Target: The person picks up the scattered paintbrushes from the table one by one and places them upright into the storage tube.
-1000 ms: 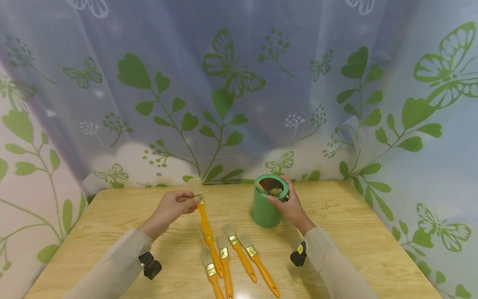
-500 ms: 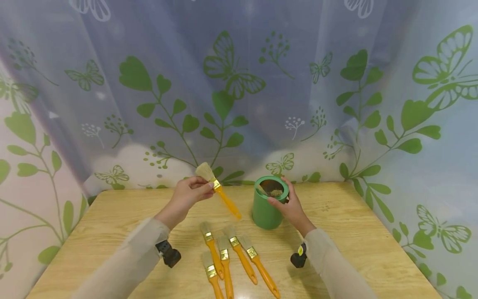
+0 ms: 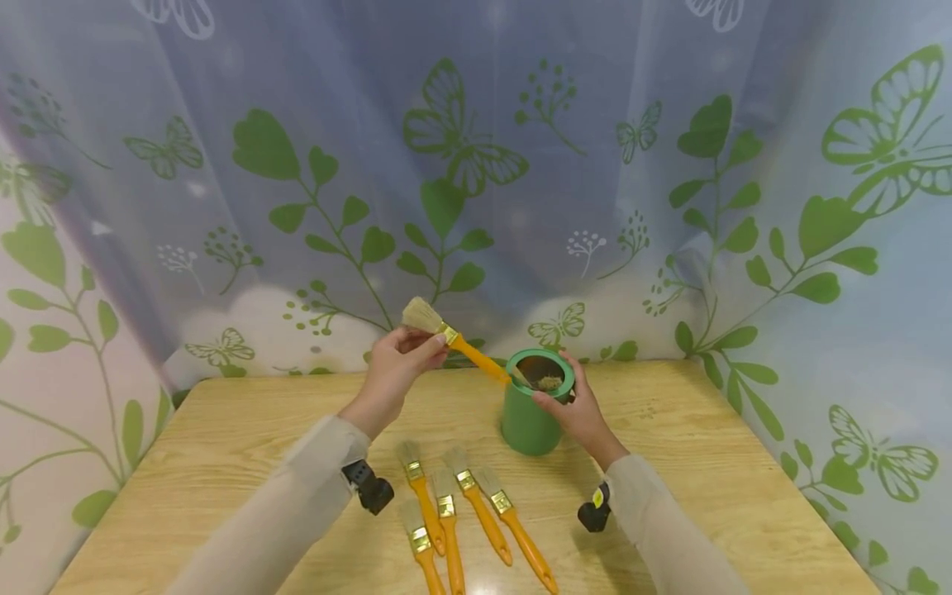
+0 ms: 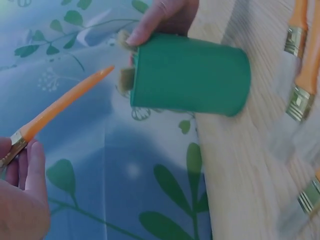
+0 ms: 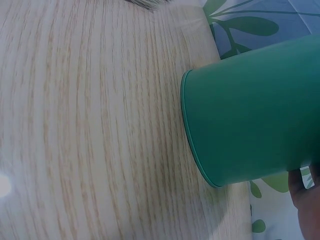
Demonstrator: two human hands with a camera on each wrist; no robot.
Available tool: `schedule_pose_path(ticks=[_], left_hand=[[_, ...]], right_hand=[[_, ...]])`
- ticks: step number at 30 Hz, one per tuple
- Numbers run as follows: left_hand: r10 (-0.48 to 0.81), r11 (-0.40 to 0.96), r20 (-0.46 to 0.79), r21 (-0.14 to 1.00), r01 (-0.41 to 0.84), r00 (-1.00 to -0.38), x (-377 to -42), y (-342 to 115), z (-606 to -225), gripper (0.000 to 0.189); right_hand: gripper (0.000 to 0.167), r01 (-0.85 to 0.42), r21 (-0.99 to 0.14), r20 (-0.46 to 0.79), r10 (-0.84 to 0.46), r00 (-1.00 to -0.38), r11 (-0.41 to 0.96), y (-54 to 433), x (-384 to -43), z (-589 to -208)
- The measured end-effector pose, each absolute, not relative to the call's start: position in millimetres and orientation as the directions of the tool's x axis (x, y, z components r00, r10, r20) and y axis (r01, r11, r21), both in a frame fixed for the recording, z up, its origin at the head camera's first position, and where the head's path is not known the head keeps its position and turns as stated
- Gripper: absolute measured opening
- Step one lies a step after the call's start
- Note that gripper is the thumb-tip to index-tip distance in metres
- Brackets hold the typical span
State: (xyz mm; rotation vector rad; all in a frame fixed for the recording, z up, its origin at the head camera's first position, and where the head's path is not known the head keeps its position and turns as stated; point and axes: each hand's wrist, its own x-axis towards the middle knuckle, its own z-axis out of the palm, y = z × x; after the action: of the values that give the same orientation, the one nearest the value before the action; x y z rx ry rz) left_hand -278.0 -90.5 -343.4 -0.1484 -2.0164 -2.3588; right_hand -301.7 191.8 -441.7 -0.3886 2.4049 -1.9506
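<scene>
My left hand (image 3: 397, 372) pinches a paintbrush (image 3: 479, 360) by its metal ferrule, with pale bristles up and the orange handle slanting down to the right. The handle's tip is close to the rim of a green can (image 3: 530, 421). In the left wrist view, the handle (image 4: 65, 102) points toward the can's mouth with a gap between. My right hand (image 3: 583, 413) grips the can near its rim, thumb on the near side and fingers on the right. Bristles (image 4: 126, 80) of other brushes show at the can's mouth. The right wrist view shows the can's base on the table.
Several orange-handled paintbrushes (image 3: 487, 512) lie fanned out on the wooden table (image 3: 654, 496), in front of the can. A curtain (image 3: 335, 165) printed with leaves and butterflies hangs behind the table and along its sides.
My left hand has lifted the paintbrush off the group and carried it up and right toward the can, its handle swinging toward the rim. The right hand and can stay still.
</scene>
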Motion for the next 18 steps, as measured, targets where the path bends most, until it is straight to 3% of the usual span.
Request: schedule_pose_path(ticks=[6,13,18], left_hand=[[0.000,-0.162,0.192,0.968,0.189,-0.981,-279.6,-62.5,-330.4,0.027],[0.028,0.146,0.322,0.935,0.323,-0.946,-286.2,-34.6,-330.1,0.017],[0.066,0.220,0.316,0.921,0.322,-0.947,-294.2,-19.4,-338.9,0.017]], right_hand=[[0.083,-0.165,-0.968,0.126,-0.203,-0.971,0.191,190.6,-300.0,-438.7],[0.081,-0.166,-0.968,0.125,-0.214,-0.969,0.186,190.7,-300.4,-437.9],[0.081,-0.166,-0.968,0.126,-0.211,-0.969,0.187,191.3,-299.1,-436.6]])
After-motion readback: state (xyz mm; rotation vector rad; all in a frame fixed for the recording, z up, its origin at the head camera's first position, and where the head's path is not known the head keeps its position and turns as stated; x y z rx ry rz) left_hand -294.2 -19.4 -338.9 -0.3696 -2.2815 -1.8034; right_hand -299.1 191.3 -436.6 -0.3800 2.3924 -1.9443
